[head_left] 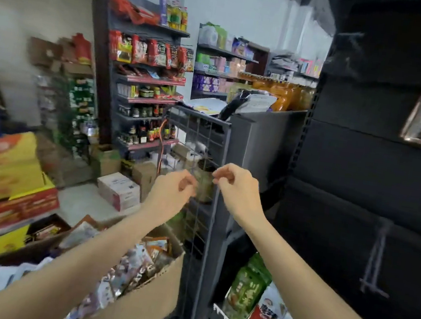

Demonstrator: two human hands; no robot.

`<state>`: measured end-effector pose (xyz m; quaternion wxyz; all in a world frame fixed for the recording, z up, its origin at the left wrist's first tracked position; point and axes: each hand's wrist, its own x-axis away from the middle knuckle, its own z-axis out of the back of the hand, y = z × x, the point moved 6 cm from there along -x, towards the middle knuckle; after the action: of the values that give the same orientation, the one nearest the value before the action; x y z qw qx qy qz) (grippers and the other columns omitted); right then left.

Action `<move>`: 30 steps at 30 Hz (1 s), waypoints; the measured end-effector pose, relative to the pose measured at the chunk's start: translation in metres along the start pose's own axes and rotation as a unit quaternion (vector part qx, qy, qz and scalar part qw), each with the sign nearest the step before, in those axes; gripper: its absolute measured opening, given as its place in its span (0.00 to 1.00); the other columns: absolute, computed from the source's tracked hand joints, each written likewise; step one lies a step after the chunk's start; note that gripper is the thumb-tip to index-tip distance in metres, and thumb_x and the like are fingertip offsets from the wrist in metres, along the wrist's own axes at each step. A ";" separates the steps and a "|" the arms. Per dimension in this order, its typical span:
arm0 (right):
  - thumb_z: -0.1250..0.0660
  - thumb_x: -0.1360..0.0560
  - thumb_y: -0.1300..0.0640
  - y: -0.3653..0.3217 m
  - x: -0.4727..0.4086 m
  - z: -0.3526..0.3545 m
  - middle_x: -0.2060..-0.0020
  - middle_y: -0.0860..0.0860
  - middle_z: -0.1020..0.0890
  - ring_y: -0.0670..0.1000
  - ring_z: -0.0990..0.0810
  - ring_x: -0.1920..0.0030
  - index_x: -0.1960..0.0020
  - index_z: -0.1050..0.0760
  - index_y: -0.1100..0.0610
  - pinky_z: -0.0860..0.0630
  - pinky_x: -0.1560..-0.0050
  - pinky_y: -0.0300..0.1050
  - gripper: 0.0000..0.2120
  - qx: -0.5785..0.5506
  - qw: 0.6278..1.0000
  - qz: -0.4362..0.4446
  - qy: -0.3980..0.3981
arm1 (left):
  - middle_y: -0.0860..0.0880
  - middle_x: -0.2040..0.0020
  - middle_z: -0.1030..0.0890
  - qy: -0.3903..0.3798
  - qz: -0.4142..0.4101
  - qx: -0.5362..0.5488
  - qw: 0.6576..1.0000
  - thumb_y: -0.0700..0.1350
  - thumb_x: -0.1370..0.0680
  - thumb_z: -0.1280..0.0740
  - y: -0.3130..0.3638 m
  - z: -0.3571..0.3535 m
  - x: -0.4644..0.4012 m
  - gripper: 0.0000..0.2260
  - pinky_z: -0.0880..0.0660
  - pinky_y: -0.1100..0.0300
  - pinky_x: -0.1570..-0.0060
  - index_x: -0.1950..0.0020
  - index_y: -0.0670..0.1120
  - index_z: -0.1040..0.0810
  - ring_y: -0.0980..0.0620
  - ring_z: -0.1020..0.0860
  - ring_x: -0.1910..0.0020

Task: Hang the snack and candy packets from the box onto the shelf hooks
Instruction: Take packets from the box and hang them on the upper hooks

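Both hands are reaching up to the wire grid panel (198, 157) at the end of the dark shelf unit (260, 150). The left hand (171, 194) is showing a narrow grip, fingers curled in toward the thumb; motion blur is hiding whether anything is pinched there. The right hand (235, 187) is also curling its fingers near the grid's edge, and I cannot tell if that grip is holding something thin. Between the two hands a pale greenish packet (204, 183) is hanging against the grid, just beside both sets of fingertips. Below the left forearm, an open cardboard box (157, 288) is sitting full of mixed snack packets (133, 265). To the right, green and red bags (255, 308) are standing on a low shelf. Yellow and red cartons (9, 184) are stacked at the left, and stocked shelves (147, 81) are lining the back wall.
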<state>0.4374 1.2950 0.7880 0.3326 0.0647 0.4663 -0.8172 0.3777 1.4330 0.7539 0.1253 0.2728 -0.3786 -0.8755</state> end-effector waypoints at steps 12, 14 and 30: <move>0.42 0.21 0.57 0.066 0.042 -0.248 0.36 0.56 0.25 0.57 0.26 0.37 0.32 0.31 0.58 0.28 0.42 0.46 0.18 0.111 0.951 -0.164 -0.236 | 0.42 0.49 0.20 -0.185 0.078 -0.148 0.968 0.37 0.21 0.40 -0.223 0.030 0.052 0.10 0.33 0.66 0.62 0.42 0.40 0.23 0.45 0.22 0.51; 0.43 0.19 0.56 0.081 0.051 -0.263 0.31 0.57 0.30 0.57 0.28 0.35 0.27 0.38 0.59 0.30 0.43 0.44 0.22 0.122 0.933 -0.193 -0.280 | 0.41 0.47 0.21 -0.222 0.090 -0.138 0.961 0.36 0.21 0.42 -0.234 0.025 0.058 0.13 0.35 0.69 0.69 0.37 0.43 0.28 0.45 0.23 0.54; 0.32 0.25 0.61 0.108 0.060 -0.253 0.52 0.54 0.17 0.53 0.21 0.46 0.52 0.18 0.59 0.27 0.42 0.47 0.05 0.094 0.944 -0.136 -0.284 | 0.41 0.35 0.30 -0.197 0.125 -0.132 0.963 0.41 0.23 0.35 -0.256 -0.003 0.059 0.24 0.33 0.55 0.38 0.28 0.40 0.37 0.45 0.32 0.35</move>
<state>0.4050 1.4328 0.5447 0.3298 -0.2033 0.2780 -0.8790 0.3274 1.5808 0.5425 0.1914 0.0262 -0.3080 -0.9316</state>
